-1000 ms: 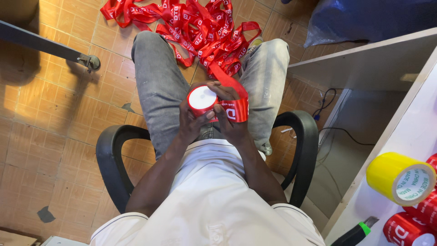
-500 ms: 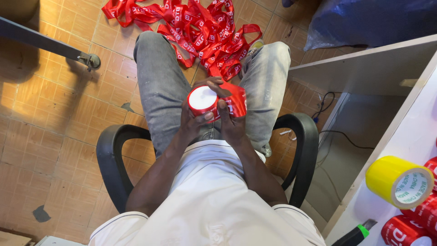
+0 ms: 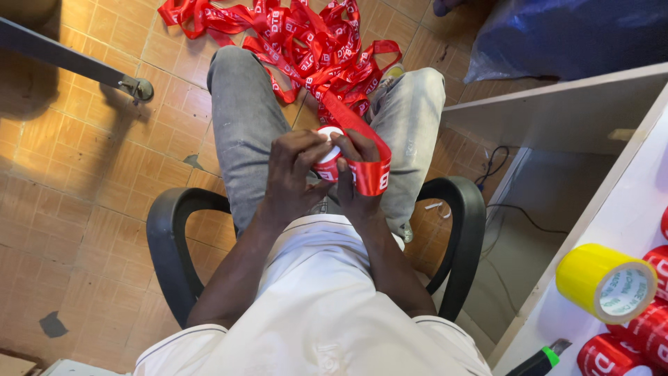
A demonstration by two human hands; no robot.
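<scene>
Basically, left hand (image 3: 296,174) fingers are closing around the red tape roll (image 3: 327,161) to steady it; right hand (image 3: 358,184) is pinching the red ribbon (image 3: 362,150), keeping it taut off the floor pile.

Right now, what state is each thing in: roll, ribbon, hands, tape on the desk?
Red roll: partly wound, held over the lap.
Red ribbon: loose, heaped on the floor, one strand running up to the roll.
Left hand: fingers closed on the roll.
Right hand: gripping the ribbon.
Yellow tape: lying on its side on the desk.
</scene>
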